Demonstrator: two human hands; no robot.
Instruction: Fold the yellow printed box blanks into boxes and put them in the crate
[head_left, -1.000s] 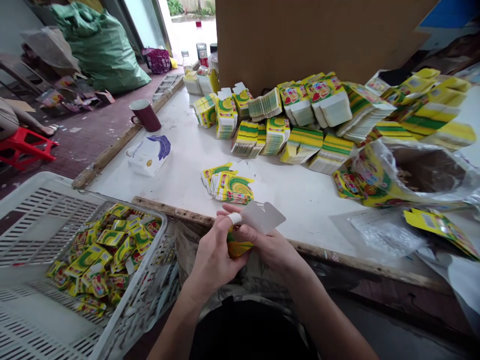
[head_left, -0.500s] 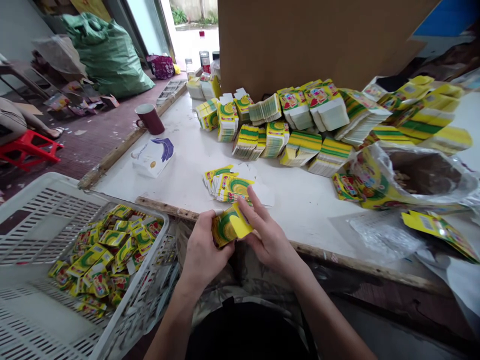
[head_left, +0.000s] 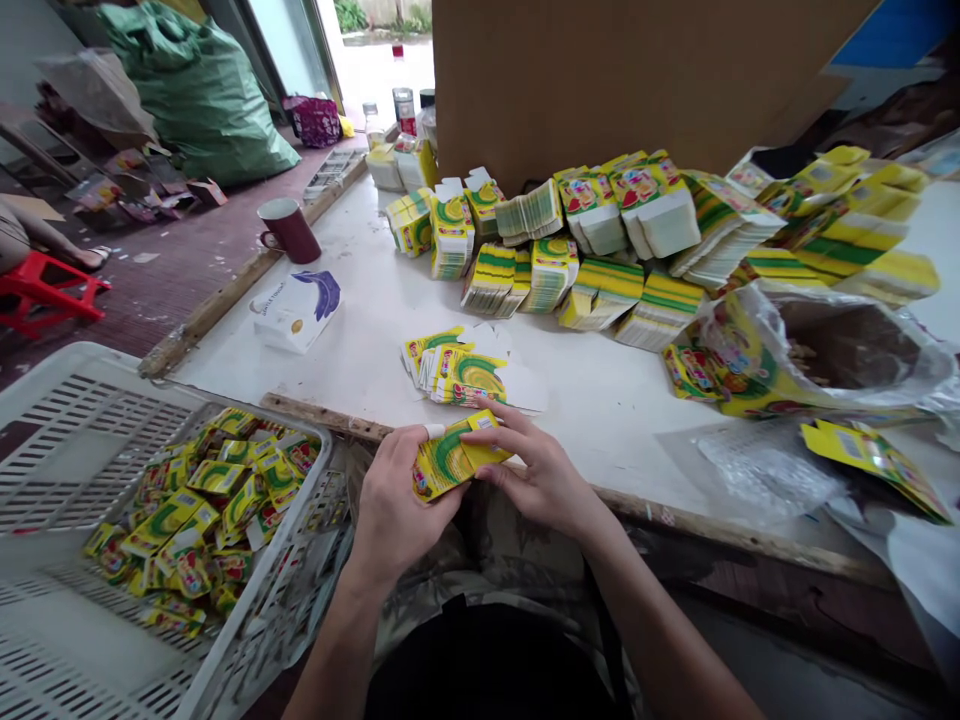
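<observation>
Between my hands, at the table's front edge, is a small yellow-and-green carton (head_left: 448, 456). My left hand (head_left: 401, 490) grips its left end, with a white wrap on one finger. At the other end, the fingers and thumb of my right hand (head_left: 536, 465) close on the carton around its yellow end flap. Just beyond my hands, a loose pile of flat cartons (head_left: 469, 372) lies on the white table (head_left: 367, 350). Whether the carton holds anything inside is hidden.
On my left stands a white plastic basket (head_left: 247, 610) with many filled cartons (head_left: 180, 530). Stacks of flat cartons (head_left: 592, 290) line the table's back. A maroon mug (head_left: 294, 235), a white box (head_left: 296, 315) and an open plastic-lined bag (head_left: 847, 350) also stand there.
The carton's raised yellow flap is now folded down at the right end. My right fingers have moved in over that end, while my left hand keeps its grip.
</observation>
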